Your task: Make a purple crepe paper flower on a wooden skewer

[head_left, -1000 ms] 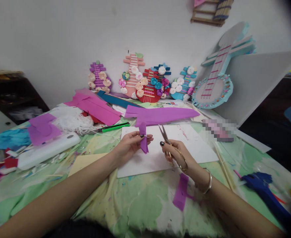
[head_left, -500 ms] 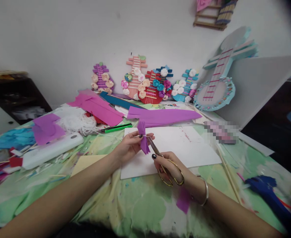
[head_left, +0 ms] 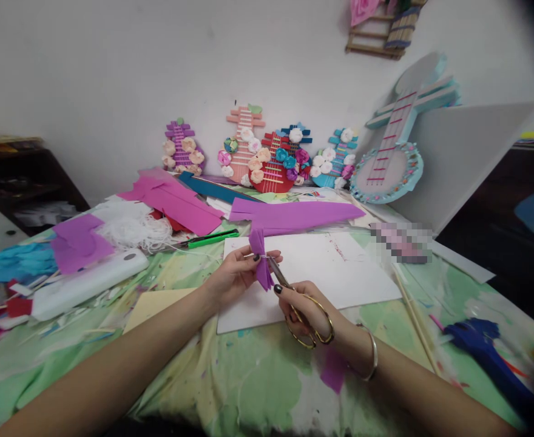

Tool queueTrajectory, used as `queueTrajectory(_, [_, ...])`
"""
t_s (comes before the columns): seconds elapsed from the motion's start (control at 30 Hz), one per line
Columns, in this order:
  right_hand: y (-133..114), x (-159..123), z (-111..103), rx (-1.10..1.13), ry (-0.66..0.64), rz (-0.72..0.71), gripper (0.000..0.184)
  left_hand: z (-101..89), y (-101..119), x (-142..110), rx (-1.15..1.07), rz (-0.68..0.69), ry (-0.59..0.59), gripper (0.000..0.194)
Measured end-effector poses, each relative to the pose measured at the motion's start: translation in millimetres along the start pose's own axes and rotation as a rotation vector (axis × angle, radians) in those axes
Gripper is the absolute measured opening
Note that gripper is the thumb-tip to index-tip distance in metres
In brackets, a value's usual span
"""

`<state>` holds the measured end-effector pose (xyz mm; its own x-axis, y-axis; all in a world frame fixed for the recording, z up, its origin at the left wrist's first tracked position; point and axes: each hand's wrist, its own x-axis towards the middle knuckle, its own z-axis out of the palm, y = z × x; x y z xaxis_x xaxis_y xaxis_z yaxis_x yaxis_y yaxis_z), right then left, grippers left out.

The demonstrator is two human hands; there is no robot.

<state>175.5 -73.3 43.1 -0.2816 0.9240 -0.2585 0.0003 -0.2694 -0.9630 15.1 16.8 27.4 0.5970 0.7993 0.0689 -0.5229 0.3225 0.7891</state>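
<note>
My left hand (head_left: 237, 271) pinches a small purple foam bow (head_left: 260, 258) tied at its middle with a thin white thread, held just above a white sheet (head_left: 331, 267). My right hand (head_left: 306, 309) grips gold-handled scissors (head_left: 294, 300), fingers through the loops. The blades point up and left, their tips right at the bow's tied middle. A long purple foam strip (head_left: 303, 213) lies behind the sheet.
Pink foam sheets (head_left: 176, 203), white string (head_left: 133, 227), a green cutter (head_left: 210, 238), a white bottle (head_left: 85, 282) lie left. Foam guitars (head_left: 271, 161) with flowers lean on the wall, a big one (head_left: 392, 161) at right. A blue glue gun (head_left: 480, 343) and wooden sticks (head_left: 412, 315) lie right. A purple scrap (head_left: 333, 373) lies under my right wrist.
The right hand brought the scissors from beside the bow down and left until the blades reached the bow's tied middle. The left hand kept hold of the bow, turning it slightly.
</note>
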Motion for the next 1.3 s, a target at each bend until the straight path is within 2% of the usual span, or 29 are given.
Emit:
queueTrajectory(0.23, [1.6,2.3,0.1,0.010,0.023,0.006,0.039,-0.9,-0.7,-0.1,0.011,-0.004,-0.029,0.027])
queueTrajectory(0.6, [3.5,1.0,0.3,-0.026,0.015,0.021,0.036,-1.6,-1.1,0.1,0.000,0.008,-0.029,0.028])
queueTrajectory(0.87, [-1.7,-1.5,3.4,0.004,0.014,0.022,0.039,-1.7,-1.3,-0.3,-0.003,0.017,-0.028,0.027])
queueTrajectory(1.3, [4.6,3.7,3.1,-0.016,0.018,-0.003,0.043,-0.3,-3.2,-0.5,-0.023,0.002,-0.006,0.030])
